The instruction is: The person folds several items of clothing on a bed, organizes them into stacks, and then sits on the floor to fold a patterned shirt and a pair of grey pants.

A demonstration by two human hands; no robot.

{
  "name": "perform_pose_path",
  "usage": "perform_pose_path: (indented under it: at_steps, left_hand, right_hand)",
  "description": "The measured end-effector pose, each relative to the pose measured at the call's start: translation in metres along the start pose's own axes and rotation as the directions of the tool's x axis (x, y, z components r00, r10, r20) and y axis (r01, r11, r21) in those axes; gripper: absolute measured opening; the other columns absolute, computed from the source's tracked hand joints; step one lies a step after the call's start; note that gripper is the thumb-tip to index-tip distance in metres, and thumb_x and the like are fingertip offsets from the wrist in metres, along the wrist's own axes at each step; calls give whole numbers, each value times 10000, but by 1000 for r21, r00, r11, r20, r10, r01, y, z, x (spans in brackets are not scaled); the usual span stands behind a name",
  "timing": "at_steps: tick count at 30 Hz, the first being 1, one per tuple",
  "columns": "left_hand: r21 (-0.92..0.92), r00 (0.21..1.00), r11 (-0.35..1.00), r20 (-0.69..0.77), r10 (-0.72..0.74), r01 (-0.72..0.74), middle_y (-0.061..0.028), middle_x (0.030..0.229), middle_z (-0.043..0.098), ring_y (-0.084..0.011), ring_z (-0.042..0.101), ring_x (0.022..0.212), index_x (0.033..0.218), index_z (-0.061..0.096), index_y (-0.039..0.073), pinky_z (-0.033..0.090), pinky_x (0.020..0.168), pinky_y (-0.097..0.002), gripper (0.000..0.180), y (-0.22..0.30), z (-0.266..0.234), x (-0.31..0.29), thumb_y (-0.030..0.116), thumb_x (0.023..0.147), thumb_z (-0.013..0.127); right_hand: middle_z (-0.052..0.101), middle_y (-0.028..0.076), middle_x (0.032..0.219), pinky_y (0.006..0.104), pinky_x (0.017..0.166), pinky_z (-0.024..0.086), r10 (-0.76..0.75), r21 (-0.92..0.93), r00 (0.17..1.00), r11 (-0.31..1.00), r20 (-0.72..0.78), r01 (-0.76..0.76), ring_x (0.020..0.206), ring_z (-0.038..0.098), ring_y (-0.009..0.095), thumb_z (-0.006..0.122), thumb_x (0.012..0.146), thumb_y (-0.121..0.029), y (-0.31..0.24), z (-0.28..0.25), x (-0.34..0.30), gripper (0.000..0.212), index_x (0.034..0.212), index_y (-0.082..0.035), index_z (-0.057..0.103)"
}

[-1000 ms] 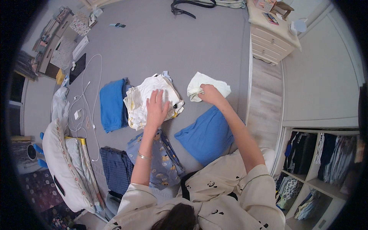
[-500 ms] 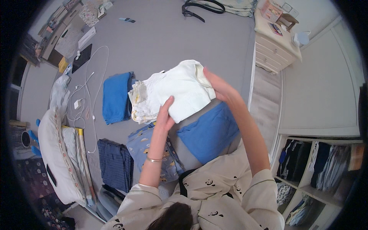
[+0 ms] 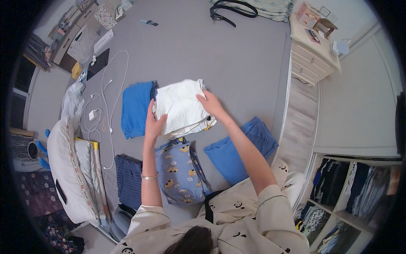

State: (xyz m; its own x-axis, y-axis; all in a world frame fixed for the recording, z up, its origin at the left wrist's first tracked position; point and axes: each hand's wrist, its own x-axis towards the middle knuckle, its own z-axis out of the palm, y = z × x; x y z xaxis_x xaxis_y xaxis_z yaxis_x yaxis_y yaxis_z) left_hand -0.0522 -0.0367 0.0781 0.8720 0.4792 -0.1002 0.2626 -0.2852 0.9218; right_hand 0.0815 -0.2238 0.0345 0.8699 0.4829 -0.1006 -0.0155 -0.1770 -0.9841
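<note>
where white cloth [image 3: 179, 103] lies, both hands [image 3: 154, 124] touch it.

The head camera looks steeply down from above the person's lap [image 3: 237, 202], fairly near, facing along the bed [image 3: 203, 51]; its fisheye takes in the right edge [image 3: 286, 89], bending it slightly.

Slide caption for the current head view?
Left hand and right hand touch opposite sides of a white garment atop stacked clothes on a gray bed.
</note>
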Motion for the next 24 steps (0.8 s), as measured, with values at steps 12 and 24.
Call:
perform_pose_path:
  at_steps: [12,24]
  left_hand:
    - [502,866,708,237,440,-496,-195,1165,425,-343,455,1032,1239,397,54,382,861,-388,568,8,71,-8,6,701,576]
    - [864,954,478,12,301,-162,-232,1405,107,-416,32,1301,1321,353,237,-3,936,-672,728,-17,89,19,570,706,554]
  right_hand:
    - [480,216,1091,422,881,355,133,-212,776,921,-616,-326,1033,445,349,639,696,-494,61,7,-37,690,1097,41,469]
    - [475,102,1187,360,865,381,722,885,665,420,-191,-201,1084,433,174,740,663,-314,30,108,-60,703,1199,10,419]
